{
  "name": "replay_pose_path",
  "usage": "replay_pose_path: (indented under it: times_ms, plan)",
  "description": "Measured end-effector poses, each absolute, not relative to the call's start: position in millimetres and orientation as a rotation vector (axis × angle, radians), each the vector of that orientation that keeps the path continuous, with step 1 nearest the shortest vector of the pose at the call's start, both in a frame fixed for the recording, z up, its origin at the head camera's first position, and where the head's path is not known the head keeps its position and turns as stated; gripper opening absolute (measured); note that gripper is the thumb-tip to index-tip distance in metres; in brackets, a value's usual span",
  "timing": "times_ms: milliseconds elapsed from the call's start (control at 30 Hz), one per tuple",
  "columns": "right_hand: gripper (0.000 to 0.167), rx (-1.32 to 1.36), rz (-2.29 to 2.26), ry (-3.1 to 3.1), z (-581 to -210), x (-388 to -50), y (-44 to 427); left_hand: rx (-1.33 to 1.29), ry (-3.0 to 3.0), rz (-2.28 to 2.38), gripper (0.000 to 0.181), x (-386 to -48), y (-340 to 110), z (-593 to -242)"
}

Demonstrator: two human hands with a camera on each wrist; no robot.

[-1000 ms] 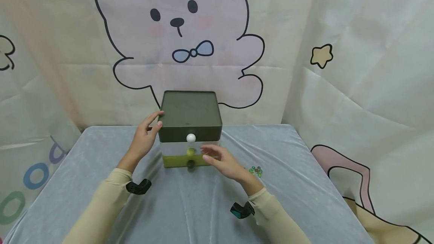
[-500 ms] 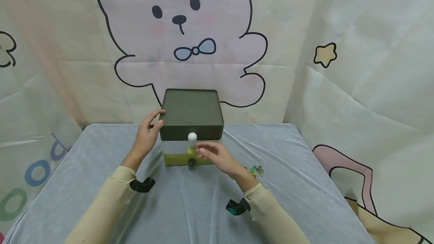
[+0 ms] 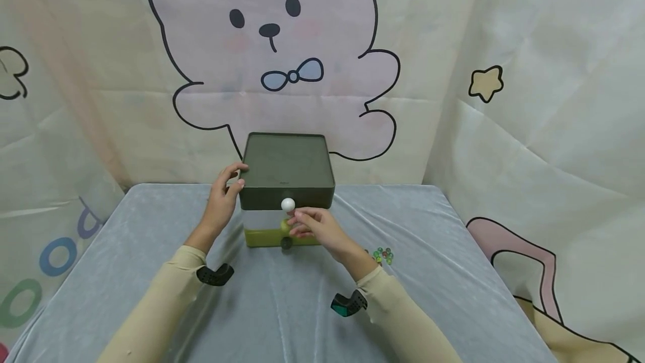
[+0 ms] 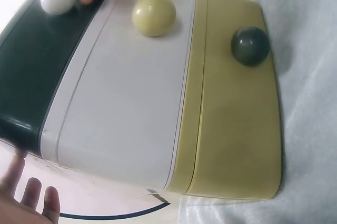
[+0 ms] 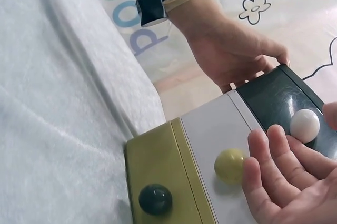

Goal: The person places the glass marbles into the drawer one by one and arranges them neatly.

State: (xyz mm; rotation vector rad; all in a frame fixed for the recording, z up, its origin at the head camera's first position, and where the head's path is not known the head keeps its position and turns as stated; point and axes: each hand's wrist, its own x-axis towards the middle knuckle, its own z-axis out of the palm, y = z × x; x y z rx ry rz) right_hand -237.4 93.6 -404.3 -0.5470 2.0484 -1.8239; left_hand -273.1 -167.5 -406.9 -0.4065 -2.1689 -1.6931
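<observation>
A small three-drawer box (image 3: 288, 161) stands at the back of the table, its drawers closed. From top to bottom its fronts are dark green with a white knob (image 3: 288, 204), white with a yellow-green knob (image 5: 230, 166), and yellow-green with a dark green knob (image 4: 250, 46). My left hand (image 3: 221, 200) rests against the upper left side of the box, fingers extended. Just below the white knob is my right hand (image 3: 322, 229), its fingers loosely bent. In the right wrist view, its thumb and forefinger lie either side of that knob without visibly pinching it.
Several glass marbles (image 3: 384, 255) lie on the table to the right of the box, partly hidden by my right wrist. Grey-blue cloth (image 3: 252, 307) covers the table. A printed curtain (image 3: 428, 43) hangs right behind the box and along both sides.
My right hand has moved left and slightly up, from the box's lower right front to just under the white knob. The left hand stays against the box. The view shifts slightly.
</observation>
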Motion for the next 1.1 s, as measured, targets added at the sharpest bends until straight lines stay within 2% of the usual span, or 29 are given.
replay_pose_path:
  times_ms: [533, 1100]
  plan:
    - [0.052, -0.235, -2.032, 1.834, -401, -241, 74, -0.402, -2.186, -1.754, 0.044, -275, -169, -404]
    - [0.054, -0.092, -2.112, 1.734, -402, -241, 63, -0.397, -2.275, -1.763, 0.046, -275, -175, -399]
